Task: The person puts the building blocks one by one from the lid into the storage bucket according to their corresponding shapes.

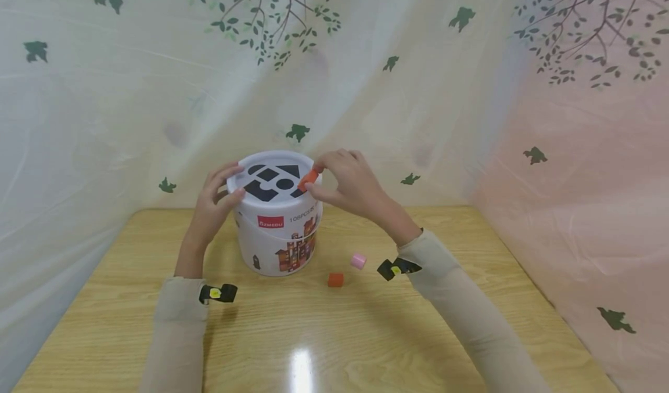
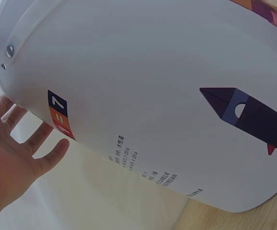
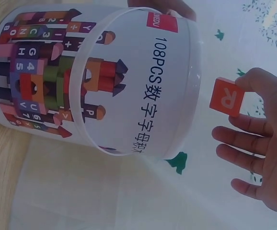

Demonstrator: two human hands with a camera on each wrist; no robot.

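Note:
A white lidded bucket (image 1: 277, 239) of building blocks stands upright on the table, its lid (image 1: 238, 179) cut with several dark shaped holes. My left hand (image 1: 211, 204) rests against the left side of the lid's rim. In the left wrist view, the fingers of that hand (image 2: 16, 151) are spread along the bucket's edge. Between thumb and index finger, my right hand (image 1: 347, 181) pinches an orange-red block (image 1: 308, 179) over the right part of the lid. Seen from the right wrist, this block (image 3: 227, 97) has a square face with a pale letter R, and the other fingers extend away from it.
On the wooden table (image 1: 261, 329), a small orange-red block (image 1: 335, 280) and a pink cylinder (image 1: 358, 260) lie to the right of the bucket's base. A pale curtain (image 1: 355, 103) printed with leaves hangs behind the table and along its sides.

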